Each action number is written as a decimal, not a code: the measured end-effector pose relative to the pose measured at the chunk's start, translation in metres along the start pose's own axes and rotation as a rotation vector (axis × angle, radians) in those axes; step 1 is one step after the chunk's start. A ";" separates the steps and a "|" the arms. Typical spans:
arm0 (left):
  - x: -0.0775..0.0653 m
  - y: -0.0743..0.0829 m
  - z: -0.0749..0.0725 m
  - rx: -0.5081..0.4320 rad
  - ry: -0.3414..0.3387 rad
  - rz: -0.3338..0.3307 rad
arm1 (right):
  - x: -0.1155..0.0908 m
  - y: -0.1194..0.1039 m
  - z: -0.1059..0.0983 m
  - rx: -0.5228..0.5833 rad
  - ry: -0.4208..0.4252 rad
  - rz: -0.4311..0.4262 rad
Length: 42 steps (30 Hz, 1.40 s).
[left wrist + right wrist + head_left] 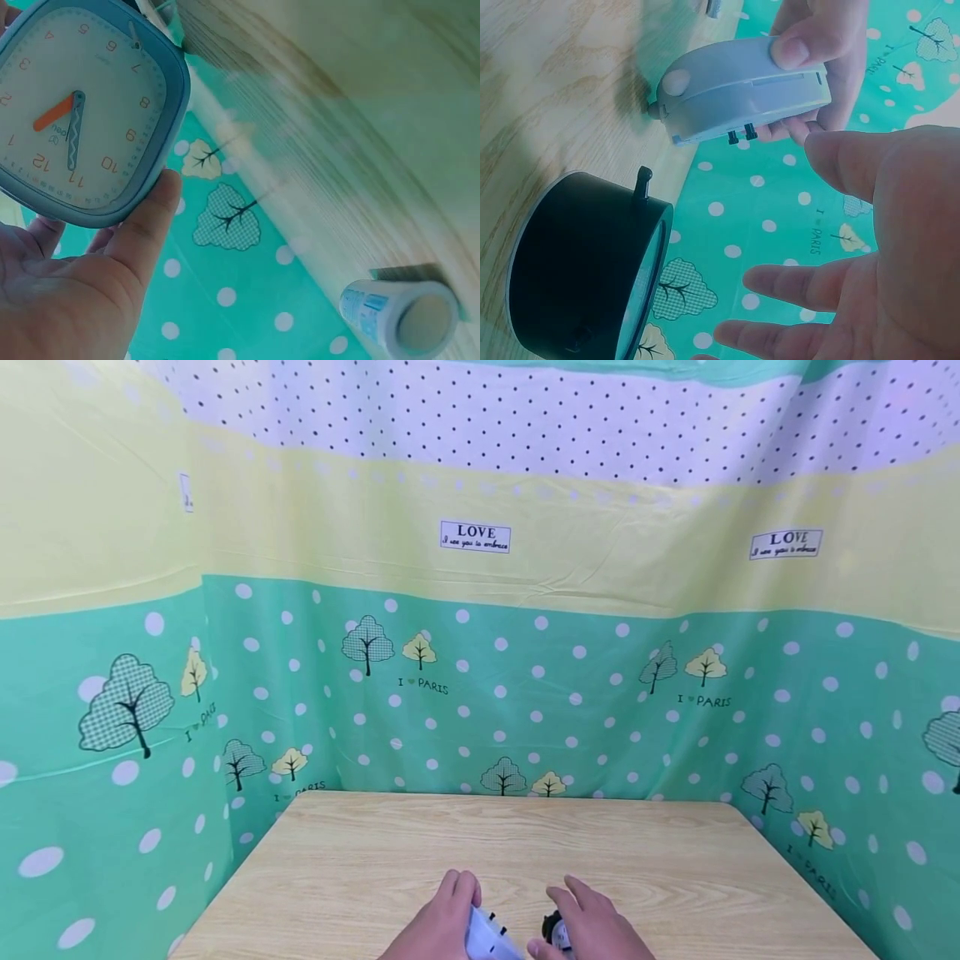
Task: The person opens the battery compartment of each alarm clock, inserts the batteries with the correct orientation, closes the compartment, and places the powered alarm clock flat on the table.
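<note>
My left hand [444, 917] grips a light-blue alarm clock [97, 161] by its edges, above the table. Its pale dial, orange hour hand and printed numbers show in the left wrist view. From the right wrist view the back of this clock shows two small black knobs [742, 135], with the left thumb pressing on its casing. My right hand [596, 927] has its fingers spread and holds nothing. Close by it, on the table, a black drum-shaped object [581, 262] has a small peg on its side and a glassy face; from the head it is partly hidden by the hand.
The wood-grain table [510, 835] is enclosed by green and yellow printed curtains [480, 693]. A white cylindrical container [397, 319] with a blue label is on the table in the left wrist view.
</note>
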<state>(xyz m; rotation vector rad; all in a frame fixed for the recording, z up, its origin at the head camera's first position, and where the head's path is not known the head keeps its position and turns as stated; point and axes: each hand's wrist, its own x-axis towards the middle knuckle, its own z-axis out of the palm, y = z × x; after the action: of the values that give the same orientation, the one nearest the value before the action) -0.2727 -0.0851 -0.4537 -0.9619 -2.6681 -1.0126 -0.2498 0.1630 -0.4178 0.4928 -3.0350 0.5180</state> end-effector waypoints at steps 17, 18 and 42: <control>-0.003 -0.012 0.000 -0.026 -0.031 0.101 | 0.002 -0.001 0.001 -0.041 -0.002 -0.005; -0.003 -0.012 0.000 -0.032 -0.034 0.103 | 0.003 -0.001 0.001 -0.042 -0.010 0.002; -0.006 -0.013 -0.009 0.074 -0.021 0.204 | 0.009 -0.002 0.009 -0.015 -0.078 0.051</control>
<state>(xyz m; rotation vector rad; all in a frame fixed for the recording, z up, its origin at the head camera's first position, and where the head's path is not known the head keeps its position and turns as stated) -0.2764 -0.1017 -0.4557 -1.2052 -2.5389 -0.8587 -0.2578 0.1553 -0.4245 0.4463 -3.1312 0.4883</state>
